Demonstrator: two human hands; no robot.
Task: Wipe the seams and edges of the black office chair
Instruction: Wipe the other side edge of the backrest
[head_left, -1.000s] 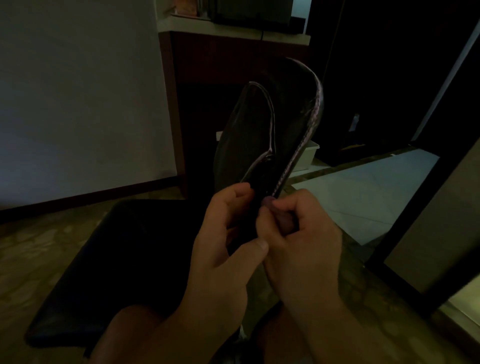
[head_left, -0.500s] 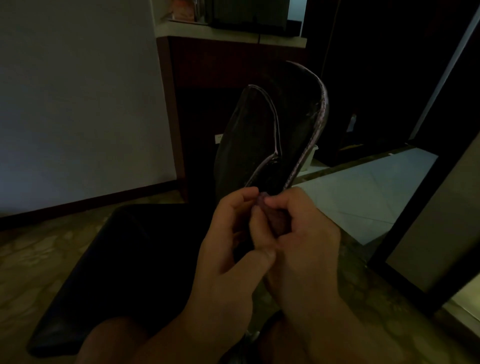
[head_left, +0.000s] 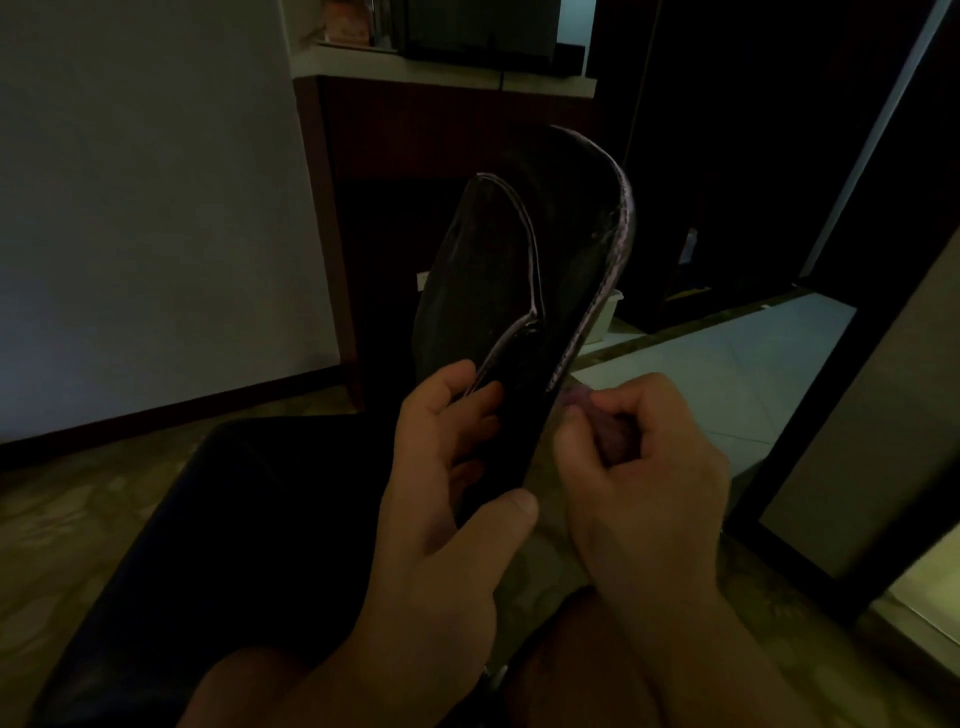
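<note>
Dim room. Black chair seat (head_left: 249, 545) low left, detail lost in shadow. Left hand (head_left: 447, 499) grips the lower edge of the chair back (head_left: 498, 291), fingers in front, thumb behind. Just right, right hand (head_left: 644, 467) is curled round a small pale wad (head_left: 587, 405), mostly hidden, at the back's rim. Forearms cut off at the bottom.

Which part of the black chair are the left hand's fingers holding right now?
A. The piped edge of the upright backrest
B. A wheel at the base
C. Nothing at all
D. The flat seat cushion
A: the left hand has its fingers curled round the piped edge of the upright backrest.
</note>
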